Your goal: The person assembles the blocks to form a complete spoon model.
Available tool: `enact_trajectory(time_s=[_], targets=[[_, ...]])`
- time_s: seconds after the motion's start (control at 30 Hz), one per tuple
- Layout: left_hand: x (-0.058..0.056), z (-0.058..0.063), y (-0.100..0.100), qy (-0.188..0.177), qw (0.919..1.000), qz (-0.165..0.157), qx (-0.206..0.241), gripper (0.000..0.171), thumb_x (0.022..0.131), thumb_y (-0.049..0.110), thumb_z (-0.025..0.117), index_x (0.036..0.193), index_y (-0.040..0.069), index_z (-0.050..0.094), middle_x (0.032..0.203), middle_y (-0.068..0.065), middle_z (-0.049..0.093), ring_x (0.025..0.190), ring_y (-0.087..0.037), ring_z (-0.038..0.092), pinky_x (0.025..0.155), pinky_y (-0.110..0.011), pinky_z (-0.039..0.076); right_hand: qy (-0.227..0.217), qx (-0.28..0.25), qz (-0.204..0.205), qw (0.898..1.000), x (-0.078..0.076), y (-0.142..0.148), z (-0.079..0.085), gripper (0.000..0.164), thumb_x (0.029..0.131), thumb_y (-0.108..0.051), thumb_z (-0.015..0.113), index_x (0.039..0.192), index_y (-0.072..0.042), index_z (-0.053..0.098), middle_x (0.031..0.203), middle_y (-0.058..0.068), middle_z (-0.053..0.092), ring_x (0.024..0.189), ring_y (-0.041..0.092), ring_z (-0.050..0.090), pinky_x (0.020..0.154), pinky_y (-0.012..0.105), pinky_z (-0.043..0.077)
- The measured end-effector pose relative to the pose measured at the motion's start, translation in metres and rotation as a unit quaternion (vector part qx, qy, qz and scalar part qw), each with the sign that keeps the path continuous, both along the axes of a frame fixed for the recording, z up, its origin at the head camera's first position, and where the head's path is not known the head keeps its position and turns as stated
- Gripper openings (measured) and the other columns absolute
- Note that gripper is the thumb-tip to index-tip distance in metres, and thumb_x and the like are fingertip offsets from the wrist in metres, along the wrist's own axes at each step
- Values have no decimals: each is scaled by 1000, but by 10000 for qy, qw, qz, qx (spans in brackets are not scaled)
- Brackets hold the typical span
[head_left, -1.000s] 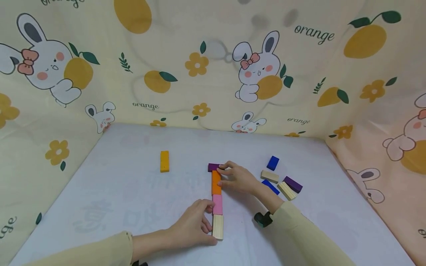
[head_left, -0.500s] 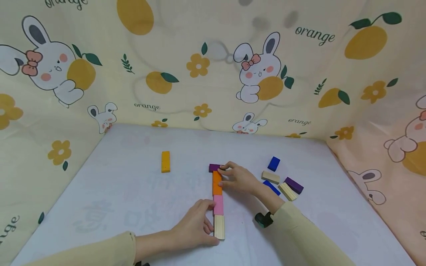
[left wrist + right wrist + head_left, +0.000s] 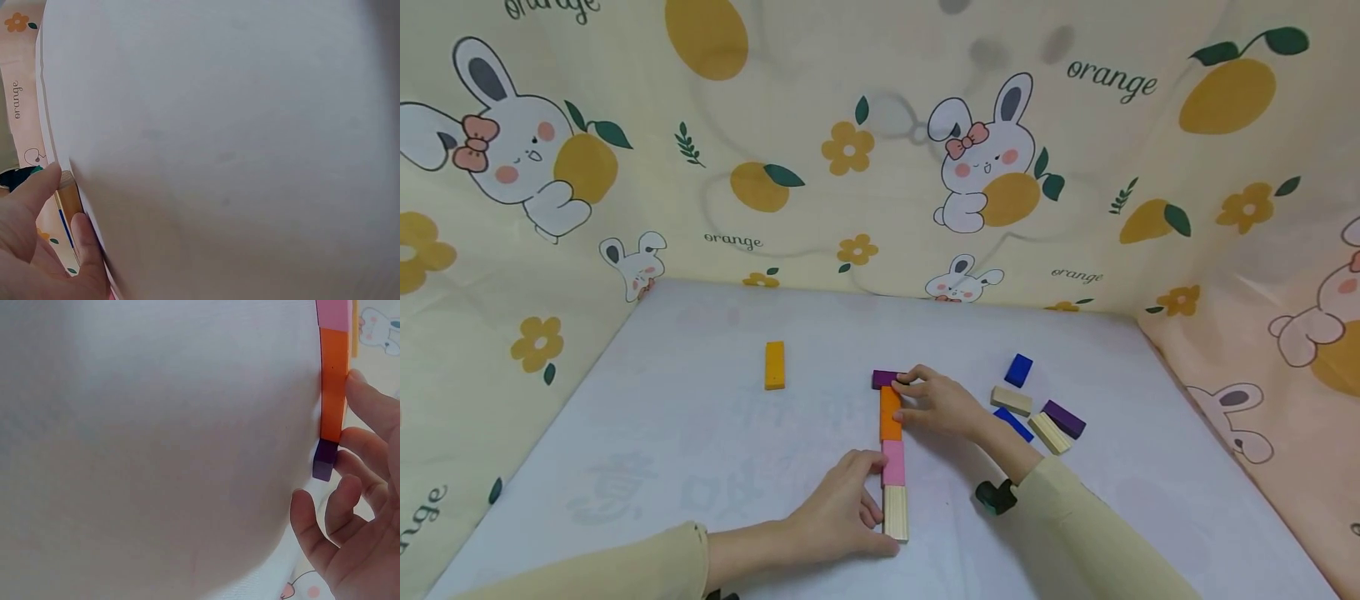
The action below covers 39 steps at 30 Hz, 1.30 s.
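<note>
In the head view, a row of blocks runs away from the person: a plain wooden block (image 3: 896, 514) nearest, a pink block (image 3: 893, 463), an orange block (image 3: 890, 414), and a purple block (image 3: 885, 380) set crosswise at the far end. The left hand (image 3: 831, 517) rests along the row's left side, thumb tip at the wooden block's near end and index fingertip by the pink one. From the right, the right hand (image 3: 943, 404) touches the orange and purple blocks with its fingertips. Its fingers look spread and loosely bent in the right wrist view.
A yellow block (image 3: 775, 365) lies alone at the back left of the white table (image 3: 662, 433). Right of the right hand lie several loose blocks: a blue block (image 3: 1018, 370), a second purple block (image 3: 1064, 419) and wooden ones. A printed cloth (image 3: 880, 192) rises behind.
The whole head view has shifted very slightly to the right. Both hands and the row of blocks keep their places relative to each other.
</note>
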<state>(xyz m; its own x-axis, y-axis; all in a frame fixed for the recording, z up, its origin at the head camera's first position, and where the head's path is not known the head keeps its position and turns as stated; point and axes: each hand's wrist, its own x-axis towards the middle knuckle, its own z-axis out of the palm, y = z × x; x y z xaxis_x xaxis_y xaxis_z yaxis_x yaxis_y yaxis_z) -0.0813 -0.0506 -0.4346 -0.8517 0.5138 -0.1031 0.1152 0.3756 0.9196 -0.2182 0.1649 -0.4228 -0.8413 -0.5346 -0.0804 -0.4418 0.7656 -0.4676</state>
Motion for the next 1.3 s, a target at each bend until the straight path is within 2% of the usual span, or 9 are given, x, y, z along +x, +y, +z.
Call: enact_trajectory(time_s=[0.33,0.67,1.07,1.3], targets=[[1,-1,-1,117,9999,18,-48,85,69,21,92,137,5,43,129,-3,45,73,-8,61,69,-19,54,16,66,7,10000,1,-2,1,57,89,-37,73,139,-14,57,136,2,53,121,26,51,100,46,45],[5,2,1,-97,9998,89,-161,82,71,21,91,136,6,45,127,-3,46,73,-10,60,69,-18,54,-18,84,-11,10000,2,-1,0,58,89,-38,73,139,-15,57,137,1,53,121,26,51,101,45,44],[5,3,2,52,9997,120,-183,80,72,21,90,136,5,45,129,-4,45,73,-8,60,69,-17,53,2,95,-23,10000,1,-1,2,58,89,-37,73,140,-15,56,136,2,53,121,25,51,99,44,46],[5,2,1,80,9998,97,-134,80,71,21,91,136,5,45,128,-4,45,74,-8,60,69,-18,53,273,259,11,9993,3,-2,1,57,89,-41,72,138,-14,59,136,4,54,120,26,53,98,45,47]])
